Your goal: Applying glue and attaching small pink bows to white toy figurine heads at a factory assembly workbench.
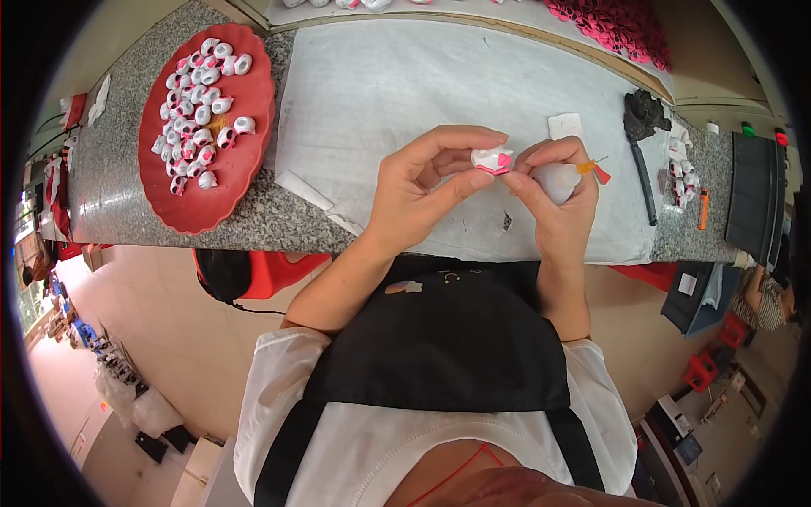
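Note:
Between the thumb and fingers of my left hand (414, 182) is a small white figurine piece (488, 158) with pink patches, held above the white sheet. My right hand (564, 207) is closed around a small translucent squeeze bottle (557, 181), whose orange needle tip (585, 167) points away to the right. The right thumb and a fingertip reach the piece's right side, beside its pink patch. A small red strip (601, 174) shows by the needle; whether it is attached, I cannot tell.
At left, a red scalloped tray (243, 182) carries several similar white-and-pink pieces. White paper (363, 93) covers the granite worktop (110, 198). To the right lie a black crumpled wad (646, 115), a dark pen-like tool (644, 186) and an orange stick (703, 209). Pink parts (617, 29) heap beyond the back ledge.

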Demonstrator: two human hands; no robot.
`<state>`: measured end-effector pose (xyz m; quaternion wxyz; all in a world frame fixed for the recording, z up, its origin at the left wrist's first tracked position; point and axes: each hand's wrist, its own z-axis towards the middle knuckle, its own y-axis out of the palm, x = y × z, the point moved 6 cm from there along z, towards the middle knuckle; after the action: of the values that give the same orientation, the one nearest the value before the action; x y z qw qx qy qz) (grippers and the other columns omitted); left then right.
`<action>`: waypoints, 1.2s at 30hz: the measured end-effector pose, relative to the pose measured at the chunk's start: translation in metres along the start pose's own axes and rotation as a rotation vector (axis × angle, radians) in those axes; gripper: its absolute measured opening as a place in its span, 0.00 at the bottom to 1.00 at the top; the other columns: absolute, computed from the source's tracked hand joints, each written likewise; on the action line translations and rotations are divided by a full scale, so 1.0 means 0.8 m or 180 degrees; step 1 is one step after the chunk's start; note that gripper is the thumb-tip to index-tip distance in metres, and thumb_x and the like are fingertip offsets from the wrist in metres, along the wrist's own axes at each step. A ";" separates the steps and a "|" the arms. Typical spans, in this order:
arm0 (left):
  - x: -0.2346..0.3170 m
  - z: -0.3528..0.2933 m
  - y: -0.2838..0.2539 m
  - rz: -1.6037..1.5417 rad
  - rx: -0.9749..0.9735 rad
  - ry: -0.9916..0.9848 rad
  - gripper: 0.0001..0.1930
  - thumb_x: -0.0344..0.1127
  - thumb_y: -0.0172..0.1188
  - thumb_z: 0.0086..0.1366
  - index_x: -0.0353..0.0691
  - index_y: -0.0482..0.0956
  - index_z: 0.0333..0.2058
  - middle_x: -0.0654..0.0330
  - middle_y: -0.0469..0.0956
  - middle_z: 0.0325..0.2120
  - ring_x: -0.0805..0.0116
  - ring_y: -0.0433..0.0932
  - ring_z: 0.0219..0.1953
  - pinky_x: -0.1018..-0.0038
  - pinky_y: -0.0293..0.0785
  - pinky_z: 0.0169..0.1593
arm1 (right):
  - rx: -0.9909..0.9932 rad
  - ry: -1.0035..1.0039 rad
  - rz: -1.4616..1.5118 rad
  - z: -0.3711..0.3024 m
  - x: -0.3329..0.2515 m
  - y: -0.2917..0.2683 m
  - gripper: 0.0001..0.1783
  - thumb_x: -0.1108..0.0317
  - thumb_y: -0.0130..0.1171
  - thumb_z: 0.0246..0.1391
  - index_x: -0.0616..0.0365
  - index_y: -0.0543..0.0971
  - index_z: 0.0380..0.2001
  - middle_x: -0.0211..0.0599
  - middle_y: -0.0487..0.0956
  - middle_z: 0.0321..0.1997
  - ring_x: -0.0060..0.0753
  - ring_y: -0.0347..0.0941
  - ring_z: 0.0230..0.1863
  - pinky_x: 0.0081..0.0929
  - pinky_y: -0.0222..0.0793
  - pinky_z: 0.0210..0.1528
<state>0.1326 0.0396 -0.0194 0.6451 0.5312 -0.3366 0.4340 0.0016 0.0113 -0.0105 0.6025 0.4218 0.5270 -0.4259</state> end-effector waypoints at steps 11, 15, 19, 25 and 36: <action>-0.003 -0.001 0.002 -0.0534 -0.0232 -0.0226 0.11 0.22 0.52 0.50 0.30 0.69 0.36 0.52 0.70 0.36 0.67 0.69 0.40 0.74 0.66 0.44 | -0.0466 0.0422 0.0806 0.002 0.013 0.018 0.17 0.79 0.58 0.34 0.63 0.69 0.34 0.40 0.72 0.28 0.24 0.66 0.21 0.18 0.61 0.20; 0.000 -0.001 0.002 -0.0378 -0.0222 -0.0094 0.11 0.23 0.53 0.50 0.31 0.70 0.35 0.53 0.71 0.35 0.68 0.70 0.39 0.75 0.66 0.43 | -0.0530 0.0443 0.0974 0.000 0.014 0.017 0.15 0.79 0.57 0.35 0.64 0.69 0.32 0.42 0.72 0.28 0.26 0.67 0.20 0.18 0.61 0.20; 0.006 -0.003 0.003 0.0077 -0.0214 0.0185 0.09 0.23 0.52 0.52 0.30 0.70 0.34 0.53 0.72 0.33 0.70 0.71 0.34 0.77 0.68 0.38 | -0.0498 0.0434 0.0960 -0.002 0.017 0.018 0.15 0.79 0.56 0.35 0.63 0.69 0.31 0.44 0.72 0.28 0.26 0.66 0.20 0.19 0.61 0.20; 0.001 -0.001 0.005 -0.0534 -0.0124 -0.0315 0.10 0.23 0.50 0.52 0.30 0.70 0.35 0.54 0.71 0.34 0.71 0.71 0.31 0.77 0.69 0.35 | -0.0340 0.0452 0.1132 -0.002 0.019 0.020 0.14 0.79 0.55 0.36 0.63 0.69 0.31 0.44 0.72 0.28 0.26 0.66 0.20 0.19 0.62 0.20; 0.000 -0.006 0.003 -0.0350 -0.0018 -0.0200 0.11 0.22 0.50 0.52 0.31 0.69 0.37 0.56 0.72 0.33 0.73 0.71 0.27 0.78 0.69 0.36 | -0.0239 0.0357 0.0934 -0.005 0.013 0.022 0.14 0.79 0.52 0.38 0.65 0.69 0.33 0.42 0.72 0.28 0.26 0.66 0.22 0.19 0.63 0.22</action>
<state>0.1303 0.0441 -0.0191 0.6586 0.5604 -0.3282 0.3800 0.0180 0.0189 -0.0203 0.6432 0.4946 0.5080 -0.2891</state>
